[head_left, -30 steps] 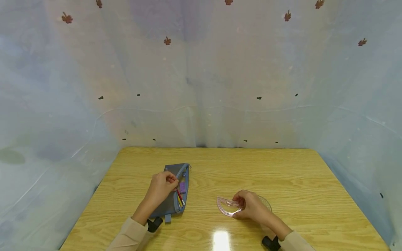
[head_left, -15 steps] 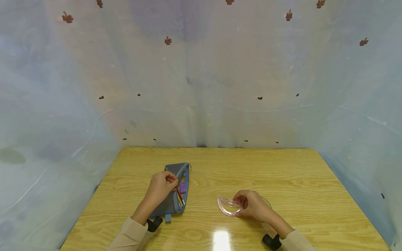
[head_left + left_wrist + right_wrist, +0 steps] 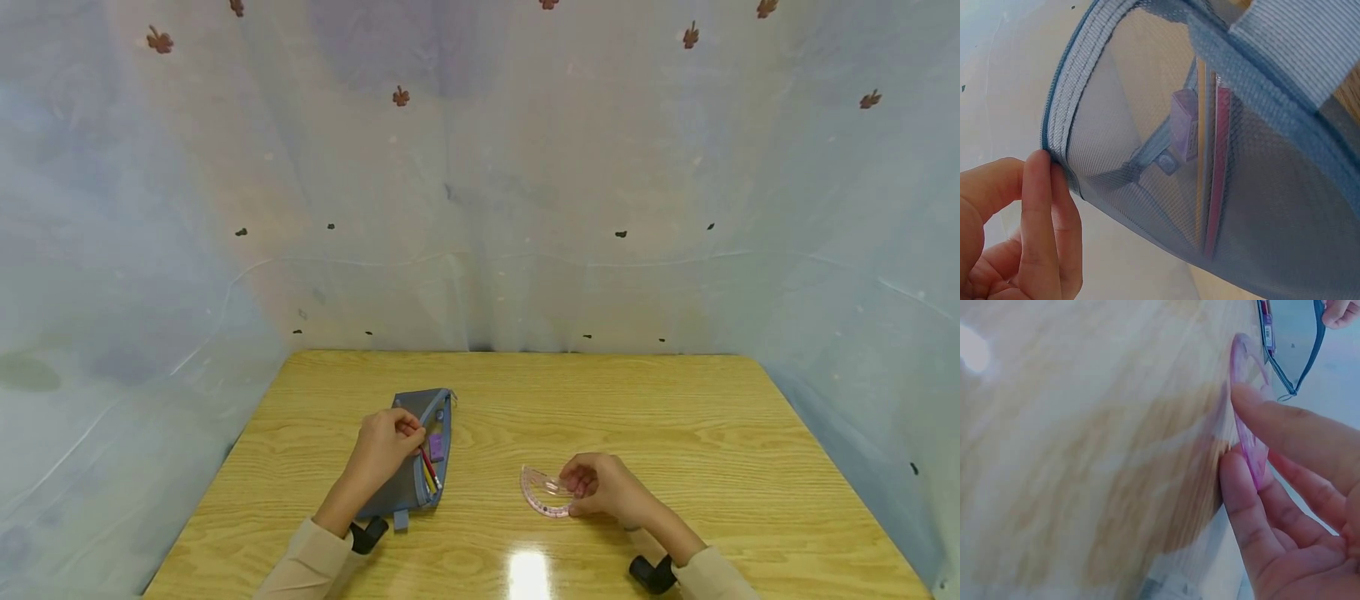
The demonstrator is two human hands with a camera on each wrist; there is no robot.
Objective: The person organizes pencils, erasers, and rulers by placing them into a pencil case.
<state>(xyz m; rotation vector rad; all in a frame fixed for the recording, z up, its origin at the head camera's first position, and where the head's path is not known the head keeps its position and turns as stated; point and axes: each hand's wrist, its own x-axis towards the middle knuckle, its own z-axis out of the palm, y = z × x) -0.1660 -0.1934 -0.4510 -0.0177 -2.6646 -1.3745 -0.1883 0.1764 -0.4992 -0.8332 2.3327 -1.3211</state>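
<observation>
In the head view a blue-grey mesh pencil case (image 3: 397, 493) lies unzipped on the left half of the table. My left hand (image 3: 381, 446) pinches the zip edge of its opening between thumb and fingers, lifting that edge in the left wrist view. Inside show a purple eraser (image 3: 1184, 125), a red pencil (image 3: 1219, 156) and a yellow pencil (image 3: 1201, 150). To the right, my right hand (image 3: 606, 487) holds a clear pink protractor (image 3: 542, 505) by one end, thumb on one face and fingers on the other. The protractor is tilted close over the tabletop in the right wrist view.
Both hands work over a wooden table (image 3: 690, 417), its far edge against a pale hanging sheet (image 3: 525, 167). A bright light reflection (image 3: 528, 575) shows near the front. A fabric tab (image 3: 401, 521) sticks out from the case's near end.
My right hand has shifted slightly right with the protractor. A pale arc seen behind that hand earlier is out of sight. My left hand and the pencil case look the same.
</observation>
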